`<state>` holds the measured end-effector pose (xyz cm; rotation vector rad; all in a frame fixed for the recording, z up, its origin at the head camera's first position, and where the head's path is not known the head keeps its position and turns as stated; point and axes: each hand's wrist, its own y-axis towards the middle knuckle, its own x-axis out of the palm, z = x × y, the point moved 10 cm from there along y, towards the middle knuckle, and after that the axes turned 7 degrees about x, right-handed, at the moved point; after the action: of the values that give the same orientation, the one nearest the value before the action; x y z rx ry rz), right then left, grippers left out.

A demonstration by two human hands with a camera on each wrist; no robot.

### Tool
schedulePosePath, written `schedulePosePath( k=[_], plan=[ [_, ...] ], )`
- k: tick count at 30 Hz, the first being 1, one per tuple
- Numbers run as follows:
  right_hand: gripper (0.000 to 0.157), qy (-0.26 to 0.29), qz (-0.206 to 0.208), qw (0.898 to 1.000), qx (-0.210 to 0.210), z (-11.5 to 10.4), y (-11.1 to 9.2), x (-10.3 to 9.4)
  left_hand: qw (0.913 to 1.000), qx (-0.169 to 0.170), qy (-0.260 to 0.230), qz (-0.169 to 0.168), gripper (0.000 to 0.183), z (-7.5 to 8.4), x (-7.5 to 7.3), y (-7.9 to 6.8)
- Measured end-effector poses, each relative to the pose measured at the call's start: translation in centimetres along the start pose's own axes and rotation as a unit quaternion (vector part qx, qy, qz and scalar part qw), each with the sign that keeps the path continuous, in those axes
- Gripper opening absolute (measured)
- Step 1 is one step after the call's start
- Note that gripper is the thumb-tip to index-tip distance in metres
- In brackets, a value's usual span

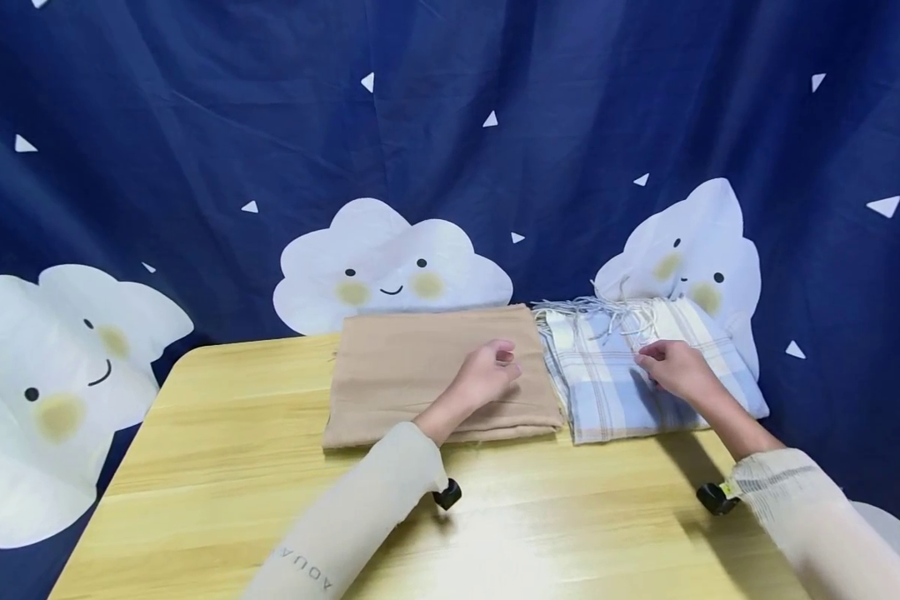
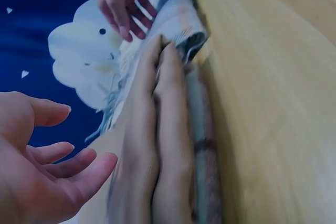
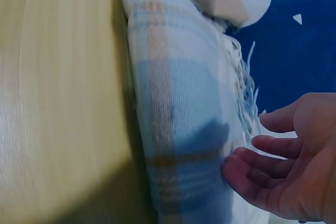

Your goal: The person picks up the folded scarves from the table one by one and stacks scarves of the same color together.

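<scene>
A folded tan cloth (image 1: 405, 358) lies on the table's far side. Above it hovers my left hand (image 1: 486, 372), fingers loosely bent and nothing between them. Beside the tan cloth, on its right, is a folded plaid scarf (image 1: 607, 408) in light blue and white, with fringe (image 1: 630, 315) along its back edge. Over this scarf my right hand (image 1: 675, 367) hangs with relaxed fingers, holding nothing; in the right wrist view its fingertips (image 3: 236, 169) are close to the scarf, and contact is unclear. The left wrist view shows a layer with a dark stripe (image 2: 206, 145) below the tan folds.
Both stacks rest on a light wooden table (image 1: 225, 467). A blue curtain (image 1: 435, 108) with white clouds hangs right behind the table's back edge. A small black device (image 1: 447, 495) sits at the left wrist, another black device (image 1: 717, 498) at the right.
</scene>
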<state>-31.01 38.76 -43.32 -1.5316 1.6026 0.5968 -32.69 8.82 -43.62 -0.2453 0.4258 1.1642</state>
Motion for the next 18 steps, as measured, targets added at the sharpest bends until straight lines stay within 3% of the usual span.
schedulePosePath(
  k=[5,10,18],
  plan=[
    [0.045,-0.033,0.029,0.999,-0.011,1.3,0.0,-1.4,0.9999,0.0,0.01,-0.014,0.049,1.0,2.3,0.1],
    [0.047,-0.033,0.026,0.999,0.003,2.9,0.0,-2.2,0.9998,0.002,0.0,-0.02,0.048,1.7,3.9,0.4],
    [0.047,-0.066,0.054,0.996,0.0,4.7,0.3,-4.0,0.9981,-0.017,-0.051,-0.03,0.048,2.2,6.0,0.9]
  ],
)
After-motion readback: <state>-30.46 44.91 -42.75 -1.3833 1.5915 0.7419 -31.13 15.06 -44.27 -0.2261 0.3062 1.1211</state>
